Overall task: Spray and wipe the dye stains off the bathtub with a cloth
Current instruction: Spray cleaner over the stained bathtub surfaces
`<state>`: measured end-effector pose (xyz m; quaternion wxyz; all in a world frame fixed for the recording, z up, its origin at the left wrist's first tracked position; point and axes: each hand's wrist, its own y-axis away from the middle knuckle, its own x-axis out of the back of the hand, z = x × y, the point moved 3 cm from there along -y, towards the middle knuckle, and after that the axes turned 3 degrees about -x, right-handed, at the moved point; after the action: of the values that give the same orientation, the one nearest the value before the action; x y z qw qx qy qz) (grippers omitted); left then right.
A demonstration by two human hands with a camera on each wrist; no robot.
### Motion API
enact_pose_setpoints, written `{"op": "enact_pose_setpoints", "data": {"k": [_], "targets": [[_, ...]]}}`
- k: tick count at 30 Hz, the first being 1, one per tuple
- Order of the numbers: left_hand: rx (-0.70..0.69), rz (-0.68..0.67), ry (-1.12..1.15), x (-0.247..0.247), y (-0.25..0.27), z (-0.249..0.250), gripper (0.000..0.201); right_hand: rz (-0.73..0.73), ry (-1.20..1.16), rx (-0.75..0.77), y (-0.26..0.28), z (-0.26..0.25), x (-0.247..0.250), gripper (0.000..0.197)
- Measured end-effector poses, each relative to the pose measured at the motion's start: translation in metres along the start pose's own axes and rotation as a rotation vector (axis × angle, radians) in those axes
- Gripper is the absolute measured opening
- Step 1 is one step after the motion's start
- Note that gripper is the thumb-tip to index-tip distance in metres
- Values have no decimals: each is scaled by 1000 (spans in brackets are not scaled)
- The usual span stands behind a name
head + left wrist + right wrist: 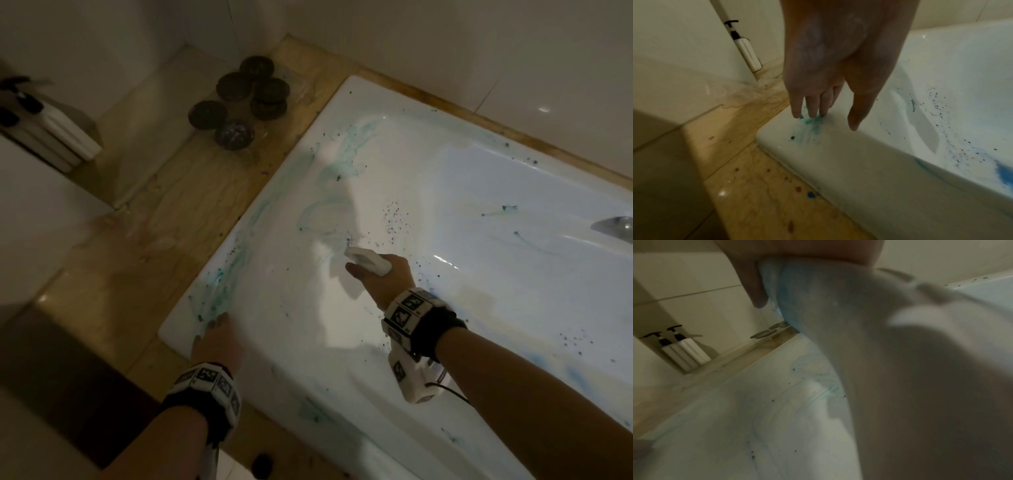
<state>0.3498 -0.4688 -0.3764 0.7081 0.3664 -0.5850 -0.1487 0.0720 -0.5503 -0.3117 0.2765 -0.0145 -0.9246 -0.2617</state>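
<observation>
A white plastic spray bottle point(368, 262) is held by the right hand point(383, 281) inside the white dye-stained bathtub point(445, 192). The left hand point(215, 339) is laid flat, fingers point(812, 107) straight, on the tub's corner edge.

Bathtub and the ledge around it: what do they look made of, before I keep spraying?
The bathtub looks like glossy white enamel or acrylic; sharp light glints on its smooth surface suggest a hard, non-porous finish, though which one is unclear. The ledge looks like polished beige stone or marble-look tile, with veining and a joint line. The spray bottle in the right hand seems white plastic.
</observation>
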Motion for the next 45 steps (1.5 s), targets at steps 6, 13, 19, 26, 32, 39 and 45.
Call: {"op": "enact_pose_setpoints", "data": {"k": [6, 13, 19, 26, 32, 39, 45], "targets": [[-37, -56, 49, -1, 15, -6, 63, -99, 60, 141, 27, -2, -12, 8], [-89, -153, 2, -4, 31, -8, 65, -163, 48, 31, 58, -3, -23, 15], [-132, -183, -83, -6, 44, 0, 60, -425, 249, 165, 85, 12, -41, 32], [-252, -184, -140, -11, 50, 7, 60, -463, 473, 25, 109, 42, -40, 32], [-339, -206, -171, -26, 61, 29, 61, -528, 607, 129, 136, 58, -24, 18], [-383, -262, -148, -59, 102, 54, 58, -505, 676, 107, 175, 72, -6, 24], [-327, -255, 11, -76, 136, 63, 59, -539, 701, 162, 213, 106, 6, 25]]}}
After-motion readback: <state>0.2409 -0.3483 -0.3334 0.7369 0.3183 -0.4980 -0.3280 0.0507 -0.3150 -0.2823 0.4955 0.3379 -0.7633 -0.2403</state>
